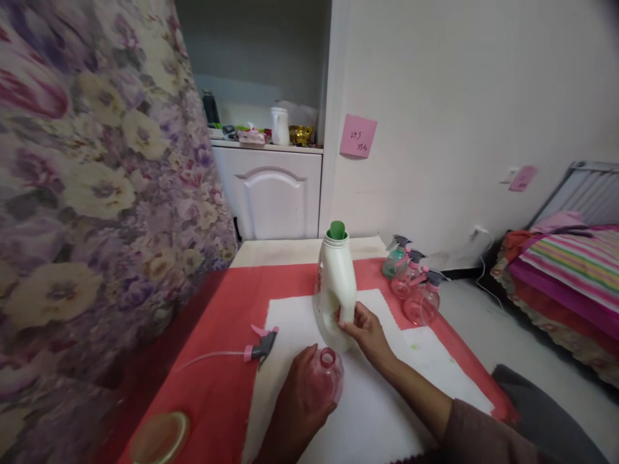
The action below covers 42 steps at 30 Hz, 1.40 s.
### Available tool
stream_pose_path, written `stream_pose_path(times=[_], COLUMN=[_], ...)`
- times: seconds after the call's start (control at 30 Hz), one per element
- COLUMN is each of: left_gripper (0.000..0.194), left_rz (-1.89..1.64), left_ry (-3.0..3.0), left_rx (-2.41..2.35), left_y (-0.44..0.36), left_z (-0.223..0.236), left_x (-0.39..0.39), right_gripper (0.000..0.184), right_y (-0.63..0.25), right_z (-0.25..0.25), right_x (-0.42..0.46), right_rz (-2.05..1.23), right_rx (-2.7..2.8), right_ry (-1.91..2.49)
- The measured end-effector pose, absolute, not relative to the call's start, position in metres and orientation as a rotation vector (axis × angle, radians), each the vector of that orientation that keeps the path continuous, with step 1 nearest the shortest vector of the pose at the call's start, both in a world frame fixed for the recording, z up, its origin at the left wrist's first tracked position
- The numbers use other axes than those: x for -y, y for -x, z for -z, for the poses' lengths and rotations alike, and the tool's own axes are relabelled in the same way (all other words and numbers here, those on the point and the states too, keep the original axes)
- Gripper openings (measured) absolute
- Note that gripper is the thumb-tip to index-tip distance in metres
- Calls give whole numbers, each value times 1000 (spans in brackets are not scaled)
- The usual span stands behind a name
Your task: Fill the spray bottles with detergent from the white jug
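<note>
My left hand (300, 403) is wrapped round a clear pink spray bottle (323, 381) with no sprayer on its neck, held upright over the white cloth. My right hand (365, 330) grips the handle of a large white jug (338, 274), its fingers closed round the lower part. A green funnel-like piece (337, 229) sticks out of the jug's uncapped mouth. The jug stands upright just beyond the pink bottle. To the left, a pink and grey trigger sprayer (262, 345) lies on the red cloth edge with its thin tube pointing left.
Several spray bottles (422, 301) with sprayers line the table's right edge. A round lidded container (162, 438) stands at the front left of the red cloth (213, 374). A floral curtain (111, 174) hangs on the left; a bed (575, 270) is at the right.
</note>
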<state>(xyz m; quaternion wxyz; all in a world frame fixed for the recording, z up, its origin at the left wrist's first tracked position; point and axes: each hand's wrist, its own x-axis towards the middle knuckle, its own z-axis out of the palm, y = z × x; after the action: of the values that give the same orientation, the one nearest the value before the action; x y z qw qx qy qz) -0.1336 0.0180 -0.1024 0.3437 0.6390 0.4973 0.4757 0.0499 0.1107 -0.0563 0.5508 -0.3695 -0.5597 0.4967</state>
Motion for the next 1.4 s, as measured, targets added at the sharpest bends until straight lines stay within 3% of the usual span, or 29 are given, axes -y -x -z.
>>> stream_pose_path(times=[0.27, 0.47, 0.67, 0.87, 1.13, 1.4], left_gripper=[72, 71, 80, 80, 78, 85], left_rz=[-1343, -1349, -1316, -1298, -1261, -1109], left_ry=[-1533, -1464, -1512, -1480, -1471, -1547], left_rx=[-1254, -1379, -1476, -1571, -1596, -1373], left_y=[124, 126, 125, 120, 89, 20], left_z=[111, 113, 107, 96, 76, 76], left_x=[-21, -26, -22, -14, -1, 1], right_gripper=[21, 60, 34, 24, 21, 63], right_y=[-39, -68, -114, -126, -150, -181], right_z=[54, 61, 74, 105, 101, 111], right_x=[-107, -83, -30, -7, -2, -6], right_rz=[-1143, -961, -1018, -1312, -1235, -972], right_rx=[1326, 1509, 1776, 1677, 1614, 1688], right_ry=[898, 956, 940, 931, 943, 968])
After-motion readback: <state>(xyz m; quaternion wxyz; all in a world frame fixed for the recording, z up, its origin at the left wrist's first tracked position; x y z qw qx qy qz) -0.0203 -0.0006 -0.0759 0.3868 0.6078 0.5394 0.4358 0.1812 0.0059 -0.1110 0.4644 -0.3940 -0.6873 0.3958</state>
